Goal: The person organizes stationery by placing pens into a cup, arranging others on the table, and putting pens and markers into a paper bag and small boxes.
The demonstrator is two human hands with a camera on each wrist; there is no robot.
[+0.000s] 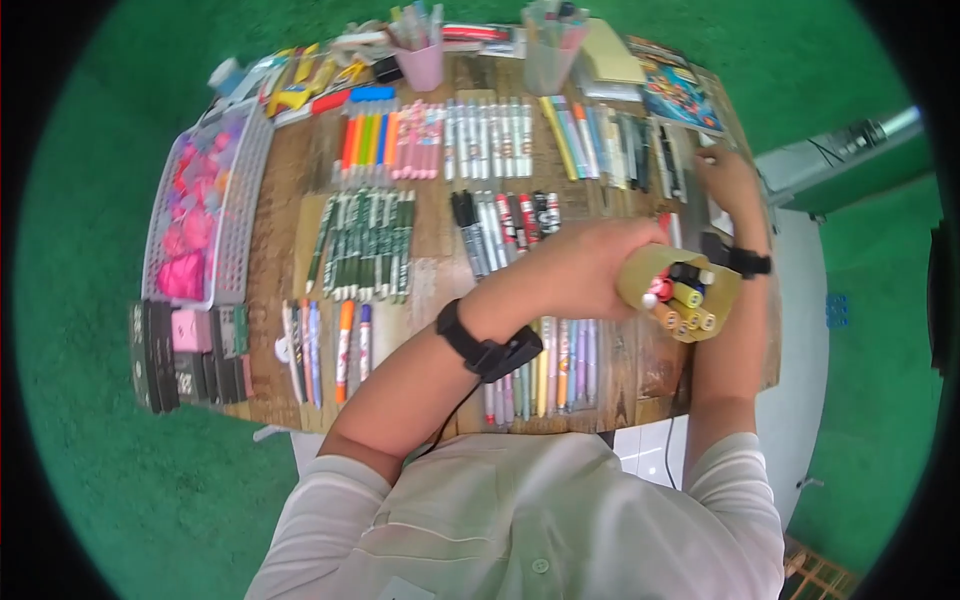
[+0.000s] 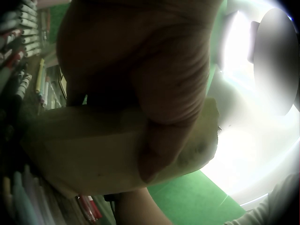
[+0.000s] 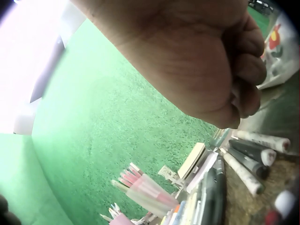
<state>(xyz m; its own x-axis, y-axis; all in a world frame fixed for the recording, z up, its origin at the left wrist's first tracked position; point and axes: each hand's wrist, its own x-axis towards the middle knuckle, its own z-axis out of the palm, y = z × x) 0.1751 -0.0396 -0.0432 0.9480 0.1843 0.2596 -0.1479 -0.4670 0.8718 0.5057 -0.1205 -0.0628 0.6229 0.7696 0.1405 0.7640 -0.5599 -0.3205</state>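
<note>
In the head view my left hand (image 1: 605, 265) grips a yellowish pen holder (image 1: 640, 272) from its side, and several markers (image 1: 690, 300) show their yellow, orange, pink and black ends in its mouth. The left wrist view has the thumb pressed along the holder's pale wall (image 2: 103, 154). At the table's right side is my right hand (image 1: 732, 180), beside a row of dark pens (image 1: 668, 165). Its fingers (image 3: 251, 68) are curled in the right wrist view, above several loose markers (image 3: 253, 154); I cannot tell whether they hold anything.
Sorted rows of pens, including green ones (image 1: 370, 245), cover the wooden table (image 1: 270, 220). A white basket (image 1: 232, 240) of pink items and dark boxes (image 1: 150, 350) stand at left. At the back are a pink cup (image 1: 420, 68), a clear cup (image 1: 550, 68) and a colourful booklet (image 1: 682, 95).
</note>
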